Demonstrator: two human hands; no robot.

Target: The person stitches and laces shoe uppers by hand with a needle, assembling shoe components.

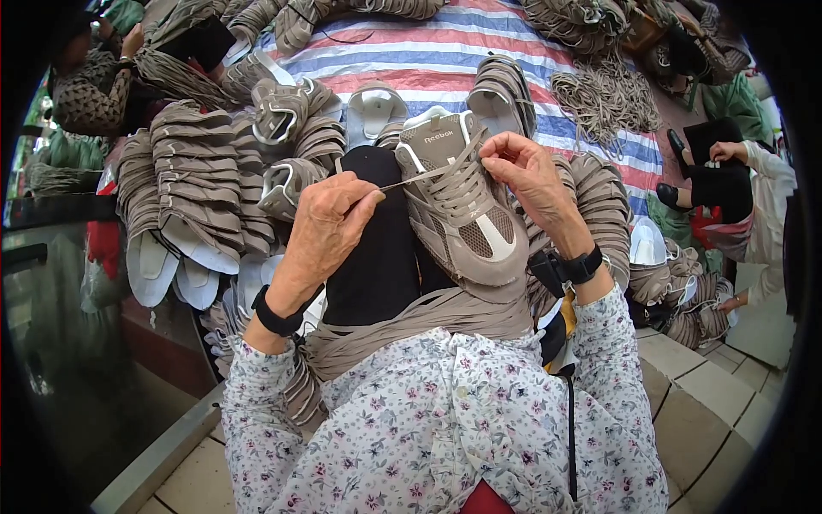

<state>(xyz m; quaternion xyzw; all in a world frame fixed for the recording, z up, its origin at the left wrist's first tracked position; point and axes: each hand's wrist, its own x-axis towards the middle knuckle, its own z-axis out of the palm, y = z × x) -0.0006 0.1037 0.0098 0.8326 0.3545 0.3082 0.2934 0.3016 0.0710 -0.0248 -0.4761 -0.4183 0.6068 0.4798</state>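
**Lacing a grey-brown shoe, lace end pulled out to the left**

Head view: I saw the shoe (462, 206) propped toe-down over a black form (381, 248) in front of the person's chest, its tongue and eyelets turned up toward the camera. The left hand (330, 227) sat just left of the shoe, thumb and forefinger pinched shut on the end of the lace (419, 176), which ran taut from the fingers across to the upper eyelets. The right hand (527, 176) was at the shoe's upper right edge, fingertips closed on the lace or the eyelet flap there; which of the two, I could not tell. Both wrists carried black bands. A bundle of loose laces (428, 313) lay draped across the person's front below the shoe.

I judged the lacing to be well along: the crossings already filled the lower rows and the hands were working near the top. The next move would call for a firm pinch on the lace end, steering it to an eyelet while the right hand steadied the flap.

Around them, stacks of unfinished shoe uppers (193, 163) covered a striped tarp (479, 60), and another person (736, 184) sat at the right.
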